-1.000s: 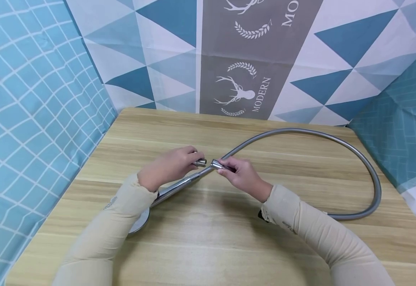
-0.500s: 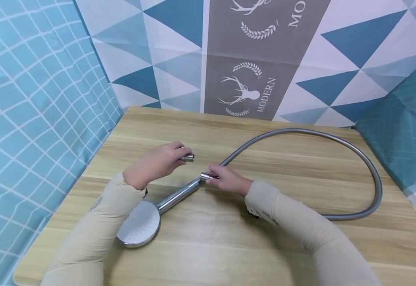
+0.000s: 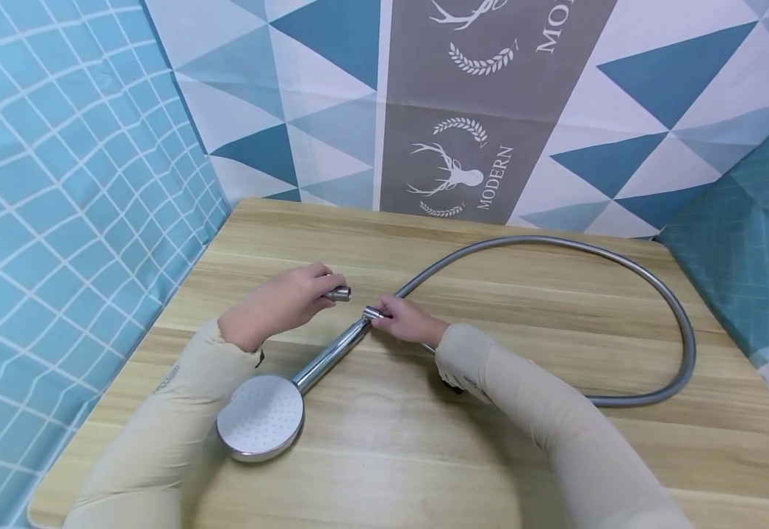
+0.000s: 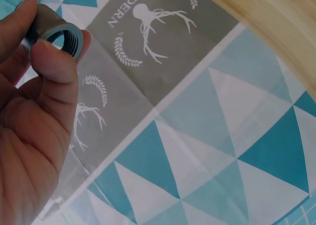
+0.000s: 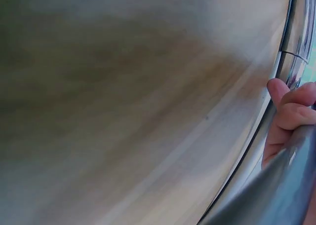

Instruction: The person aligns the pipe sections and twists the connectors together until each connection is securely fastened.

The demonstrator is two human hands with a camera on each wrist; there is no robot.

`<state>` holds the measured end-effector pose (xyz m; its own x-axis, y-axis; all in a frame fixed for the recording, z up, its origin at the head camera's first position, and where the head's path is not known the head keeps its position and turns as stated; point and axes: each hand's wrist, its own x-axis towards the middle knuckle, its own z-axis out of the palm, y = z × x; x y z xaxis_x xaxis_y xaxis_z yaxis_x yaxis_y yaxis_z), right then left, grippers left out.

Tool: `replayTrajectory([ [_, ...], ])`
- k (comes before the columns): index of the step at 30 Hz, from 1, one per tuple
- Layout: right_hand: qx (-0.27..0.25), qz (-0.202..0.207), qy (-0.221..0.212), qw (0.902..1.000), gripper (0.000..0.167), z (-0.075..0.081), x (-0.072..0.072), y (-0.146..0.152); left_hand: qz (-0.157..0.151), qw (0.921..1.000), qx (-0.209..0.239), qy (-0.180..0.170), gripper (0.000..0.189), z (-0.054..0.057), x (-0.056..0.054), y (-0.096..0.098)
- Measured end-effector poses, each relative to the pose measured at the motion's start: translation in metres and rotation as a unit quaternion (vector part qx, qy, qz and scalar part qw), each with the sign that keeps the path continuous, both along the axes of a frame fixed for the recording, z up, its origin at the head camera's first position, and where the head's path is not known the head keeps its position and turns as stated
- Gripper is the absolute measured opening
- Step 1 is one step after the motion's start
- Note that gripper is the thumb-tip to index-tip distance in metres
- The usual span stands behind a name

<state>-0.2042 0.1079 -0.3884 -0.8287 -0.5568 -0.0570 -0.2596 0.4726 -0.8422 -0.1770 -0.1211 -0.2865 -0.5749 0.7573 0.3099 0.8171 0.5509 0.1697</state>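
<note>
My left hand [image 3: 285,305] is raised over the table, pinching a short metal fitting [image 3: 338,294] between thumb and fingers. In the left wrist view the open end of this fitting [image 4: 66,40] faces the camera and shows internal threads. My right hand [image 3: 410,319] grips the chrome end connector [image 3: 374,314] of a grey shower hose [image 3: 684,323]. That connector overlaps the tip of the shower head's handle in the head view. The shower head [image 3: 261,415] lies on the table, nozzle face up. In the right wrist view the hose [image 5: 276,185] crosses close to the curled fingers [image 5: 296,114].
The hose curves in a wide loop over the right side of the wooden table [image 3: 384,470]. Behind the table stands a patterned backdrop [image 3: 331,88]. A blue tiled sheet [image 3: 60,184] borders the left side, and a teal one [image 3: 748,220] the right.
Both hands have moved left and apart, the left with its fitting and the right with the hose connector. The shower head, partly covered before by the left arm, is now in full sight.
</note>
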Motion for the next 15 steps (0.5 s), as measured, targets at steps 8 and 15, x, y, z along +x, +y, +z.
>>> replayTrajectory([
  [8, -0.007, -0.024, -0.092, 0.9954, 0.011, -0.001, -0.014, -0.012, -0.005, 0.9997, -0.023, -0.008, 0.025, -0.005, 0.003, -0.006],
  [15, 0.045, -0.062, -0.062, 0.9951, 0.012, 0.005, -0.025, -0.023, 0.002, 0.9993, -0.028, -0.025, 0.025, -0.006, -0.002, 0.000],
])
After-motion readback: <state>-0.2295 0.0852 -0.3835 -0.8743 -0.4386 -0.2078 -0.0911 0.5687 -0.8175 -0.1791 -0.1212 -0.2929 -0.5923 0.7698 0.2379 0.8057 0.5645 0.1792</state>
